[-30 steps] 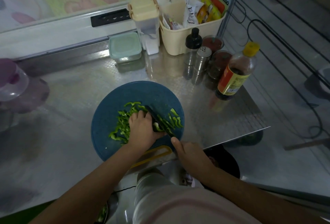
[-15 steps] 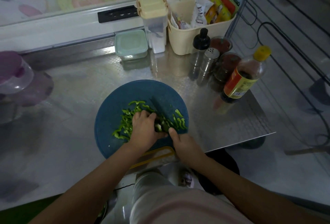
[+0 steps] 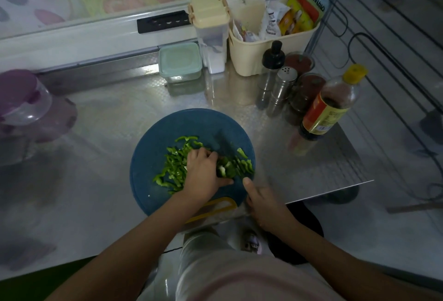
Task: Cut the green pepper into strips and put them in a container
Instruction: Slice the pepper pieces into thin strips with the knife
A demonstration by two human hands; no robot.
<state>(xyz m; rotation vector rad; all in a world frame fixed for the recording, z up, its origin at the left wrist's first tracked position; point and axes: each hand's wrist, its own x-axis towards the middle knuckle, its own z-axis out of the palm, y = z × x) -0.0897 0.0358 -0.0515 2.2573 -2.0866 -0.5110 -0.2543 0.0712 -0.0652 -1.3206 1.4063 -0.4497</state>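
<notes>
Uncut green pepper piece [image 3: 225, 169] is pinned by curled left hand [image 3: 203, 172] on round blue cutting board [image 3: 148, 176] for slicing; right hand [image 3: 263, 202] grip cannot be told.

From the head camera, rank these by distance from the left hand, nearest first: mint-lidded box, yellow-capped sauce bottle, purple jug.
From the left hand:
1. Mint-lidded square plastic box, straight behind.
2. Yellow-capped dark sauce bottle, right.
3. Purple-lidded clear jug, far left.

Steel counter [image 3: 115, 118], blue cutting board [image 3: 153, 171], sauce bottle [image 3: 328, 106], lidded tub [image 3: 179, 61]
</notes>
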